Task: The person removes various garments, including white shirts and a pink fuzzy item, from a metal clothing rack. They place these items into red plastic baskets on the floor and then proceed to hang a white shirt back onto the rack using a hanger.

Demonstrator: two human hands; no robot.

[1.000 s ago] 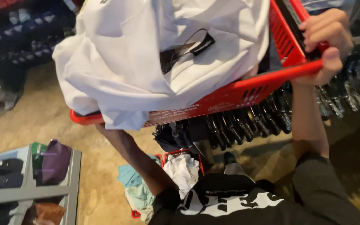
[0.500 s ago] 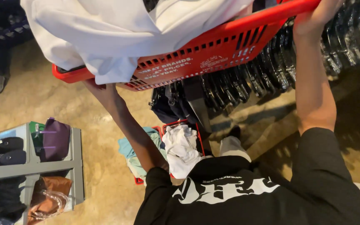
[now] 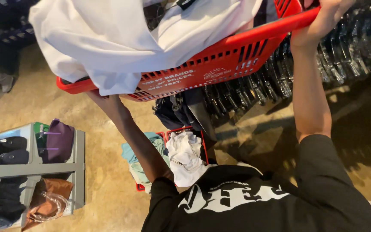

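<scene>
Red slotted plastic basket (image 3: 220, 71) w/ white print on its side. White garments (image 3: 121, 38) piled in it. Black tee (image 3: 245, 202) w/ white lettering. Floor (image 3: 104, 180) tan/mottled. 2nd red basket (image 3: 200, 139) below: white (image 3: 185, 157) + teal (image 3: 140, 150) clothes. Grey shelf (image 3: 79, 167): purple bag (image 3: 59, 139), black bags (image 3: 9, 150), brown bag (image 3: 48, 202). Dark hangers (image 3: 271, 81) on rack.

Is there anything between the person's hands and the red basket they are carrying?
Nothing visible. The right hand grips the red basket at its rim, and the left hand presses up against its underside. The white garment spills over the rim beside the left hand, not between.
</scene>
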